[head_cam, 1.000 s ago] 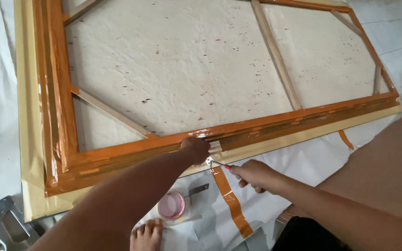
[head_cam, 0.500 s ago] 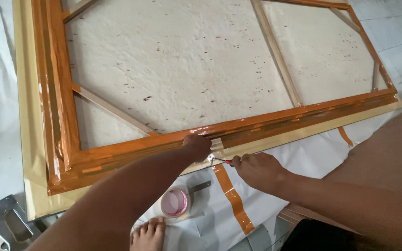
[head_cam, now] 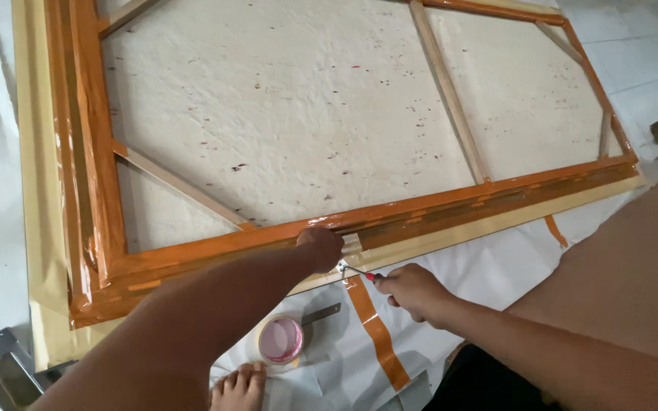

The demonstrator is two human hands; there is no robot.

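A: Entry, near edge of the frame. What was under the tool?

B: A small metal bracket (head_cam: 342, 268) sat against the near rail of the wooden stretcher frame (head_cam: 420, 213), just below the spot where the orange tape was broken by a pale patch. A screwdriver (head_cam: 358, 272) with a thin shaft and red handle had its tip at the bracket.

A: Grip on the tool?

B: The right hand (head_cam: 413, 291) was closed in a fist around the red handle; only a short bit of red showed past the fingers. The shaft ran left and slightly far from the hand to the bracket.

A: Other hand?

B: The left hand (head_cam: 320, 248) was pressed down on the near rail just left of the pale patch, fingers curled over the edge. Whether it pinched anything, I could not tell.

A: Surroundings?

B: The frame lay flat with a cream canvas back (head_cam: 306, 122) facing up, crossed by bare wooden braces. The rails were wrapped in glossy orange tape. Yellowish sheet (head_cam: 36, 190) stuck out beyond the left and near rails. All rested on white sheeting (head_cam: 496, 266). A loose strip of orange tape (head_cam: 375, 327) lay on it near the right hand. A roll of tape (head_cam: 280, 339) with a pink core sat near the left forearm, a bare foot (head_cam: 237, 384) just nearer.
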